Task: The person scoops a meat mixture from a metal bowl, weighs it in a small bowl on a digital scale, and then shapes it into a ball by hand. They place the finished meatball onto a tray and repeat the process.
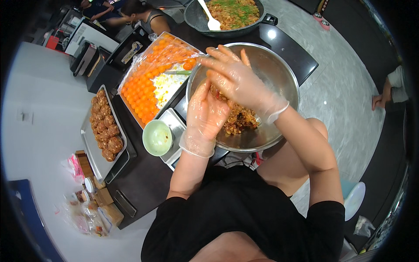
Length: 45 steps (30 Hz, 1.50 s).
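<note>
A metal bowl [279, 83] was set on the table [144, 183], a tray of yolks [152, 83] to its left, a small bowl [157, 138] on a scale [174, 131] between them, a pan [227, 19] behind.

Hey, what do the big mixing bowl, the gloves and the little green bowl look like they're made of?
The big mixing bowl looks like stainless steel: silver-grey, with a brushed sheen and soft reflections. The gloves on the left hand and right hand look like thin clear disposable plastic, wrinkled, with skin showing through. The little green bowl is pale, smooth and glossy, so probably plastic or melamine, possibly glazed ceramic.
</note>
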Each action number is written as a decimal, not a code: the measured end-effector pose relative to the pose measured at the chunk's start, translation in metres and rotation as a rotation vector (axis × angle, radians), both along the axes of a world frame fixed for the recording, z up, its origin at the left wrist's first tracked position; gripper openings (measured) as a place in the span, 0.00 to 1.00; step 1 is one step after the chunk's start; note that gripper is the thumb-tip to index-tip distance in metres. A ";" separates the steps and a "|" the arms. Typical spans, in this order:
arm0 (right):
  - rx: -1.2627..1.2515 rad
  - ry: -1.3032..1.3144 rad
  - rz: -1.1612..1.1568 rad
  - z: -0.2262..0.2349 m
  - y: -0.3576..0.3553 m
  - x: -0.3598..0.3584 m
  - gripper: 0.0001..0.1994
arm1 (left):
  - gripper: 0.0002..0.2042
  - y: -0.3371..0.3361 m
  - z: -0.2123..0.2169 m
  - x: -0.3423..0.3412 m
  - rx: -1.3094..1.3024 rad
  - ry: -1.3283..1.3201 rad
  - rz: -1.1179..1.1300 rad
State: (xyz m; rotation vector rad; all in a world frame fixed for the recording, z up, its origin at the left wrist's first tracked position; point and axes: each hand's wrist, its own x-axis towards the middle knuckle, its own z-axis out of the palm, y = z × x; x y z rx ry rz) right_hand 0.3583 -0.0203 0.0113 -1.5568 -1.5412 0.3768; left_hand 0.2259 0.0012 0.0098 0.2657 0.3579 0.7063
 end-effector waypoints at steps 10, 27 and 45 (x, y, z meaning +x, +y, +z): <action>-0.059 0.698 0.082 -0.001 0.008 0.046 0.21 | 0.19 0.018 -0.011 -0.002 -0.274 -0.146 -0.002; -0.172 -0.405 0.058 0.015 -0.005 0.027 0.13 | 0.15 0.108 0.051 -0.267 0.727 0.910 0.743; -0.474 -0.230 -0.180 -0.011 -0.008 0.059 0.13 | 0.25 0.432 -0.074 -0.545 0.576 2.039 0.519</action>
